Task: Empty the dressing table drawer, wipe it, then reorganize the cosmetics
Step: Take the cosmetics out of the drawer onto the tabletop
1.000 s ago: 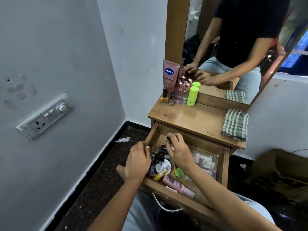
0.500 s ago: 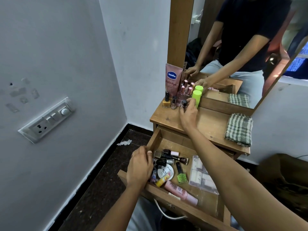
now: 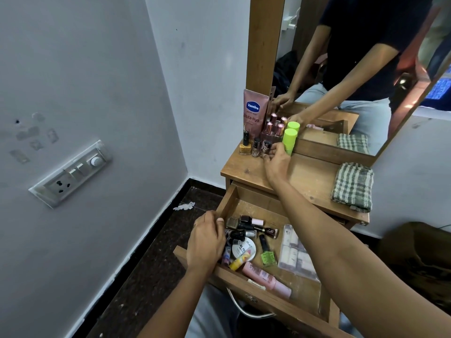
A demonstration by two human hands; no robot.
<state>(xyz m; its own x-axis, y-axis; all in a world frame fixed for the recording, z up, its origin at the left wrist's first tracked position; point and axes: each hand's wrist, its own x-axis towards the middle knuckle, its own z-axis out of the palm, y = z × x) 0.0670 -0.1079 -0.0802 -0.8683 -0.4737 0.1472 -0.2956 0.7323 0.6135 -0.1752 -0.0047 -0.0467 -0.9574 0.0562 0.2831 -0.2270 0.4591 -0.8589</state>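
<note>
Drawer (image 3: 228,203): pulled out under the tabletop (image 3: 312,176), still holding cosmetics.
Drawer, back left: several nail polish bottles (image 3: 251,220) lying on their sides in a loose heap.
Drawer, middle: a round white tin (image 3: 244,248) with a yellow tube (image 3: 240,261) lying across its near edge; just right of them, a green bottle (image 3: 267,252) with a black cap, lying flat.
Drawer, front: a pink tube (image 3: 266,279) lying along the front wall.
Drawer, right side: a clear pouch (image 3: 295,252) with small pale items packed inside; what they are is too blurred to tell.
Tabletop, back left: a Vaseline tube (image 3: 253,113) upright against the mirror (image 3: 341,69) frame, with a yellow polish bottle (image 3: 245,147), a glittery bottle (image 3: 256,146), pink-capped bottles (image 3: 268,131) and a green stick (image 3: 289,141) standing close together in front of it.
Tabletop, right: a folded checked cloth (image 3: 353,186), well apart from the bottles.
Right hand (image 3: 277,162): reached over the tabletop, fingertips pinching a small dark-capped bottle (image 3: 266,146) that stands in the row, just beside the green stick.
Left hand (image 3: 206,242): lies over the drawer's left wall, fingers curled down among the cosmetics; whether it grips anything cannot be told.
</note>
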